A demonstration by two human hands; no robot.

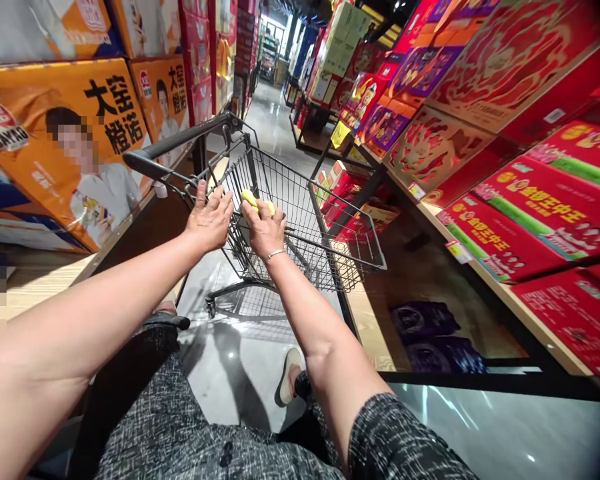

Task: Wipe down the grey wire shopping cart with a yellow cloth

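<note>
My left hand (pixel 211 217) is stretched out over the near side of the shopping cart, its fingers apart and nothing visible in them. Beside it, my right hand (pixel 267 230), with a thin bracelet at the wrist, curls round a small pale-yellow thing (pixel 250 197). Fingers cover much of that thing, so its kind does not show. The black wire shopping cart (pixel 300 193) stands crosswise in front of me, and its basket looks empty. Its handle (pixel 175 143) points to the left, apart from both hands.
Orange drink cartons (pixel 45 160) line the left shelf. Red gift boxes (pixel 545 207) fill the sloping right side, above a wooden shelf edge (pixel 520 313). Dark purple packs (pixel 430 333) lie low on the right. The tiled aisle (pixel 270 107) runs ahead; my shoe (pixel 290 377) is below.
</note>
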